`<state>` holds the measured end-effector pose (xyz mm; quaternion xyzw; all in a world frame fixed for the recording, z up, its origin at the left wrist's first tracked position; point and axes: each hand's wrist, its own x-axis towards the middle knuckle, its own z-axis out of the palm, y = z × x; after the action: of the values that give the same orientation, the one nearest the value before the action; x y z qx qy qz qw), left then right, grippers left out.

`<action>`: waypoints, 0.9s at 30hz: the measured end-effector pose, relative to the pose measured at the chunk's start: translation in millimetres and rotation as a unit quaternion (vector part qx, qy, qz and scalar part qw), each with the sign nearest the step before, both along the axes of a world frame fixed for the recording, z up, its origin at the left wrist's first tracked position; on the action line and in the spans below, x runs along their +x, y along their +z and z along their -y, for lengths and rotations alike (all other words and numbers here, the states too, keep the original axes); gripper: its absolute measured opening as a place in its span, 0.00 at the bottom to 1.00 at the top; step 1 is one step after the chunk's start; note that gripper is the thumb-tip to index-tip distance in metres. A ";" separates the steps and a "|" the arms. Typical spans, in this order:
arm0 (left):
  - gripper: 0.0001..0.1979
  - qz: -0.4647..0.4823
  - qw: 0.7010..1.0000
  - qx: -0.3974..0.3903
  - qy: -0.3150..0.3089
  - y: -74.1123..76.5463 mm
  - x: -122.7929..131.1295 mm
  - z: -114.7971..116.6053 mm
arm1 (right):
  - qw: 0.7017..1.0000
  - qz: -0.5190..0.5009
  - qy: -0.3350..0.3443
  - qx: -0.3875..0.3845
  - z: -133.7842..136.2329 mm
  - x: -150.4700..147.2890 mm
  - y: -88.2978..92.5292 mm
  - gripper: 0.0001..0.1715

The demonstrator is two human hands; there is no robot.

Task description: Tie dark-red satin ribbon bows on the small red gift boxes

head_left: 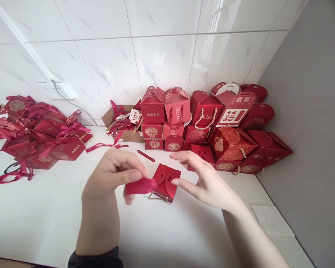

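Pinched in my left hand (117,173) is a dark pink ribbon (141,186), slightly blurred, its end passing in front of a small red gift box (167,180). That box stands on the white table with its curved top flaps folded in and a twisted gold cord (158,198) along its near side. My right hand (202,180) is just right of the box, thumb and fingers apart, holding nothing. The thumb tip comes close to the box's edge; whether it touches I cannot tell. A thin red strip (146,155) lies behind the box.
Stacked red gift boxes (153,111) stand at the back against the tiled wall. A cardboard box (131,136) beside them holds ribbons and tags. At the left is a heap of ribboned red boxes (47,126), below a wall socket (57,90). A grey panel (309,123) bounds the right side.
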<state>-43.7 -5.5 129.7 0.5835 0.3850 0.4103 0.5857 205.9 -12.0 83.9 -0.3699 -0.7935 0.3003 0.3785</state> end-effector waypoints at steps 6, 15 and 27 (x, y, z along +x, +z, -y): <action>0.05 -0.050 0.997 0.056 -0.007 -6.2 38.5 -8.2 | 0.992 -0.116 0.051 -0.029 -2.6 -28.5 1.5 0.10; 0.16 -0.128 0.984 -0.056 -0.110 -15.0 43.0 -23.7 | 0.917 -0.344 -0.005 -0.201 -25.5 -6.8 -10.9 0.11; 0.09 -0.121 0.947 -0.146 -0.258 -17.6 40.6 -33.6 | 0.888 -0.404 -0.129 -0.178 -41.7 46.3 0.3 0.14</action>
<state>-3.1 28.1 112.2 0.6159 0.3449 0.1105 0.6996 252.2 29.7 84.1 -0.3769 -0.4501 0.5085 0.6299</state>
